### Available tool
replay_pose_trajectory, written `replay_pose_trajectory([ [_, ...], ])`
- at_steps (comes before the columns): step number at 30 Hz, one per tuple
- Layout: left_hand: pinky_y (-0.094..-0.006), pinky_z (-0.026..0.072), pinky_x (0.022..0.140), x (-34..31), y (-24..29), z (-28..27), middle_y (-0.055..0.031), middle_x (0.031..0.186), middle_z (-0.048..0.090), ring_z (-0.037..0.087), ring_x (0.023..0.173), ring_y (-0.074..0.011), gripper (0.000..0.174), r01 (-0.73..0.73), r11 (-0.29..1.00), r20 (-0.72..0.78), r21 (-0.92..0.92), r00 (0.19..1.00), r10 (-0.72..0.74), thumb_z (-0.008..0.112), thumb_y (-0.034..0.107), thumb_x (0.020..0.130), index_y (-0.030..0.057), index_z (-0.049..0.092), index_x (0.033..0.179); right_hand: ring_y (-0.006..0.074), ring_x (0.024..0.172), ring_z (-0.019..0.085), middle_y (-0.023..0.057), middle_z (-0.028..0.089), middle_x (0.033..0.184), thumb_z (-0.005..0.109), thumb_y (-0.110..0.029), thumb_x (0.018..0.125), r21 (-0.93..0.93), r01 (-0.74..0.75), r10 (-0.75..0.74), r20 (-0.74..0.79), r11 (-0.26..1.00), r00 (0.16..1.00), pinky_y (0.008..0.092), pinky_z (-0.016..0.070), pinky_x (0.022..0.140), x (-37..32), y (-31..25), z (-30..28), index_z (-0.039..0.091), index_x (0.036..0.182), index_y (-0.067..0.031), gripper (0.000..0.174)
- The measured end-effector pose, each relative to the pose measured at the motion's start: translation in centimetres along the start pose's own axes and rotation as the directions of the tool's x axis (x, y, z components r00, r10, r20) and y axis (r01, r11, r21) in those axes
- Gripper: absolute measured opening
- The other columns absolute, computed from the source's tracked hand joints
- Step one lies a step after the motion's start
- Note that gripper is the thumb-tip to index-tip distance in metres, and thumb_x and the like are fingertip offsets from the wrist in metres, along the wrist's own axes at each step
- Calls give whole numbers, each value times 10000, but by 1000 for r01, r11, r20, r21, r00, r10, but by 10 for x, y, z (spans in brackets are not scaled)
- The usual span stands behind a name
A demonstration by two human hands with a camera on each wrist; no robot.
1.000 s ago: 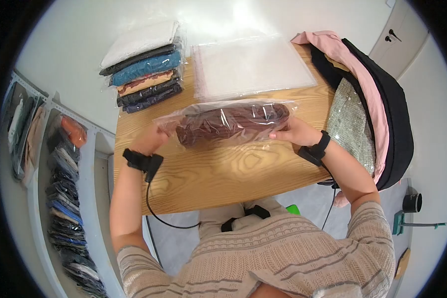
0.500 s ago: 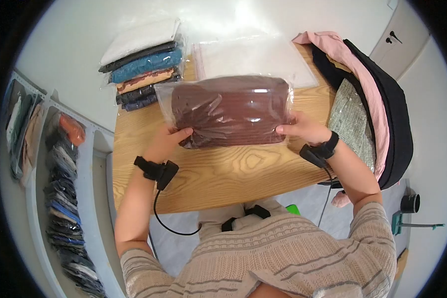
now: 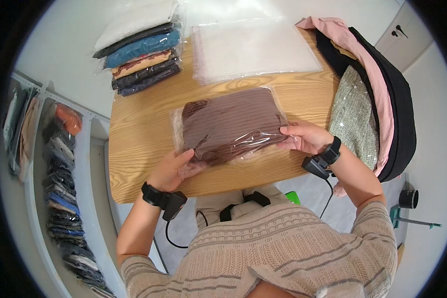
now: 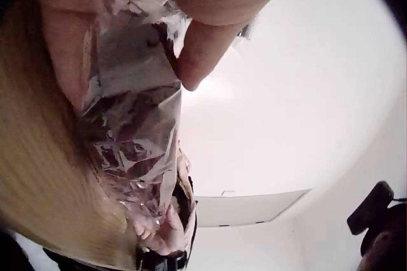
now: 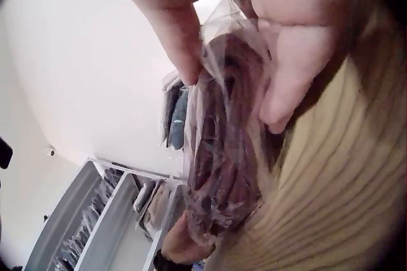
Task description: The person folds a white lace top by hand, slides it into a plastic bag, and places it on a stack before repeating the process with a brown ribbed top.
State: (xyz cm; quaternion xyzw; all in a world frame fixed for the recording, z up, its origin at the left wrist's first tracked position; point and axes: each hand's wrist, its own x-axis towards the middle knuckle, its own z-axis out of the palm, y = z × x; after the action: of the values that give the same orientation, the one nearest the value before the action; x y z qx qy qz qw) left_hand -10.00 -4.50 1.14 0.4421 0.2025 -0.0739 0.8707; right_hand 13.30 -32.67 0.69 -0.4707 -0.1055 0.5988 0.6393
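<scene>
A folded, ribbed maroon garment in a clear plastic bag [image 3: 233, 121] is held between both hands above the front of the wooden table. My left hand [image 3: 171, 169] pinches its near left corner, thumb on top and fingers beneath. At the right end my right hand [image 3: 307, 136] grips the bag the same way. In the left wrist view the loose plastic [image 4: 137, 93] bunches between thumb and fingers. The right wrist view shows the folded layers of the bagged garment [image 5: 229, 137] end-on, between the thumb and the fingers.
A stack of bagged garments [image 3: 144, 49] stands at the table's back left. Flat clear bags [image 3: 253, 52] lie at the back. On the right, pink, black and sequined clothes [image 3: 355, 114] are heaped. Shelves of bagged garments [image 3: 64, 198] run along the left.
The bagged garment was first seen edge-on, then tipped up with its broad face showing. Now it lies flatter, lower and nearer the body, its left end closer. Both hands kept hold.
</scene>
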Motion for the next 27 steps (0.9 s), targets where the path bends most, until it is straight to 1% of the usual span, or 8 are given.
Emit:
replay_pose_trajectory([
  [5, -275, 505, 760, 3, -9, -3, -84, 1134, 571, 607, 932, -177, 376, -65, 987, -112, 149, 990, 83, 557, 186, 899, 27, 455, 1223, 176, 1015, 592, 103, 576, 1163, 619, -139, 858, 30, 30, -30, -25, 999, 999, 302, 499, 889, 6, 10, -4, 475, 1212, 3, 408],
  [9, -312, 502, 785, 0, -7, -5, -74, 1172, 550, 593, 969, -185, 389, -86, 990, -113, 112, 989, 98, 566, 207, 894, 41, 455, 1228, 214, 1059, 575, 132, 551, 1200, 567, -95, 881, 122, 20, -23, 19, 992, 1000, 336, 484, 926, 2, 1, 12, 423, 1259, 21, 421],
  [11, -446, 432, 930, -14, 1, 15, -108, 1299, 460, 480, 1157, -244, 527, 20, 1000, -164, 12, 986, -18, 564, 273, 890, 50, 357, 1321, 227, 1067, 570, 138, 545, 1206, 561, -92, 882, 92, 12, -16, 43, 996, 999, 338, 478, 935, 1, -1, 12, 422, 1258, 24, 417],
  [14, -465, 356, 1001, -7, -20, -5, -87, 1315, 450, 430, 1204, -251, 529, -40, 975, 102, -217, 993, 63, 547, 312, 899, 93, 344, 1336, 256, 1084, 560, 150, 534, 1216, 554, -85, 884, 104, -44, 42, 19, 994, 999, 341, 467, 952, 1, -3, 13, 423, 1257, 31, 412],
  [18, -425, 393, 970, -8, -33, 4, -98, 1250, 499, 469, 1146, -263, 395, -120, 897, 101, -426, 979, 179, 555, 237, 902, 98, 440, 1253, 269, 1069, 568, 149, 538, 1211, 573, -84, 874, 142, -82, 76, 50, 986, 996, 324, 490, 918, 5, 3, 13, 429, 1256, 18, 421],
  [21, -419, 435, 929, -5, -34, 12, -83, 1197, 521, 507, 1083, -244, 335, -235, 892, -155, -386, 970, 189, 539, 218, 912, 97, 460, 1214, 275, 1047, 580, 144, 544, 1204, 589, -82, 865, 106, -87, 79, 79, 991, 994, 303, 517, 869, 6, 3, 19, 432, 1262, -1, 435],
  [23, -387, 479, 870, -8, -30, 18, -57, 1117, 538, 551, 975, -202, 285, -316, 937, -376, -149, 894, 243, 518, 212, 924, 77, 470, 1171, 273, 1019, 593, 134, 558, 1179, 592, -85, 864, 124, -86, 79, 60, 988, 995, 285, 534, 823, 0, -4, 31, 449, 1244, -15, 412],
  [27, -337, 508, 806, -30, 8, 27, -19, 1038, 546, 566, 888, -152, 239, -388, 919, -329, -71, 879, 345, 495, 209, 936, 84, 485, 1140, 255, 968, 622, 133, 572, 1163, 586, -124, 874, 38, -55, 57, -59, 998, 997, 282, 534, 825, -14, -35, 69, 447, 1241, -1, 412],
])
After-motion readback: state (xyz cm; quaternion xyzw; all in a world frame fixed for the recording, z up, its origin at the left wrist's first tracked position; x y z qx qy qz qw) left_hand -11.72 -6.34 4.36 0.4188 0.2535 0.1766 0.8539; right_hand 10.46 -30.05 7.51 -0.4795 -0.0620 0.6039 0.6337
